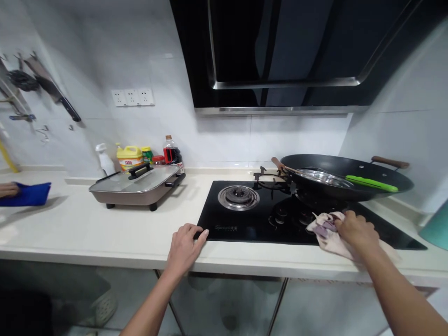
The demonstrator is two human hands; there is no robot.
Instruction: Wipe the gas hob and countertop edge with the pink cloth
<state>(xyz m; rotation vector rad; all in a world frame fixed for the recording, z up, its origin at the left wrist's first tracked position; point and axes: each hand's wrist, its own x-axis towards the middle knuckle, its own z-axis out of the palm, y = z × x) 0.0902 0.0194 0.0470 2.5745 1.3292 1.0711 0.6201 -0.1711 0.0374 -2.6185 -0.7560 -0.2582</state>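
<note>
My right hand point(356, 230) presses a pale crumpled cloth point(327, 229) onto the black glass gas hob point(245, 226), near its knobs and just in front of the wok. My left hand point(184, 246) rests on the white countertop point(105, 228), fingertips touching the hob's front left corner, holding nothing. A large black wok point(350, 175) with wooden handles sits on the right burner; inside it lie a steel plate and a green-handled utensil point(371, 183). The left burner point(238, 196) is bare.
An electric skillet with a glass lid point(138, 185) stands left of the hob, bottles point(147, 156) behind it. A range hood point(290, 56) hangs overhead. At the far left another person's hand holds a blue cloth point(26, 194). Knives hang on the wall point(52, 88).
</note>
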